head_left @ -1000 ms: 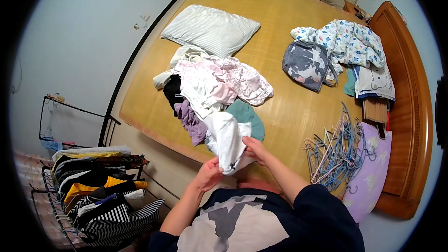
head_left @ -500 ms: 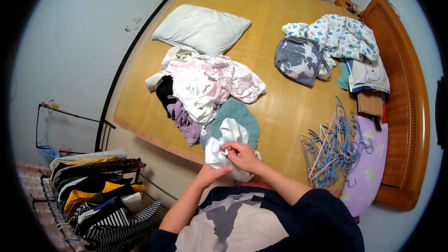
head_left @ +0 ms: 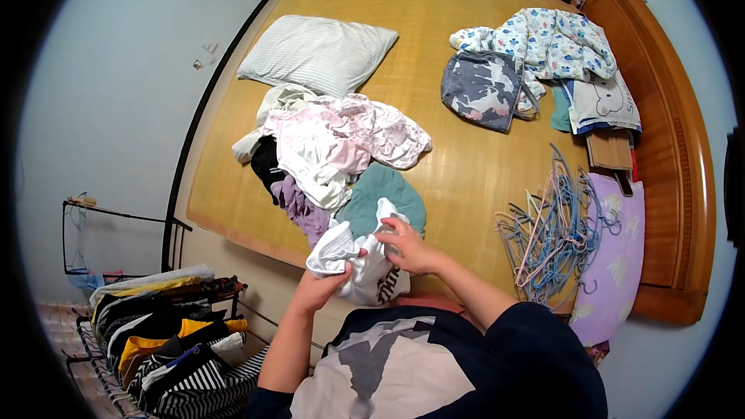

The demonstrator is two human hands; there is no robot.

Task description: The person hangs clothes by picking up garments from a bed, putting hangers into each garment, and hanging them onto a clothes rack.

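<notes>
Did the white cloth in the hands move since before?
Yes. The white cloth moved toward the person, judged against the green cloth, which now shows more.

One held garment, one bed

The pillow lies behind the clothes pile, left of the hangers.

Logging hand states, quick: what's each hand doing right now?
Left hand: closed on the white garment.
Right hand: fingers partly bent, touching the same garment; whether they grip it cannot be told.
</notes>
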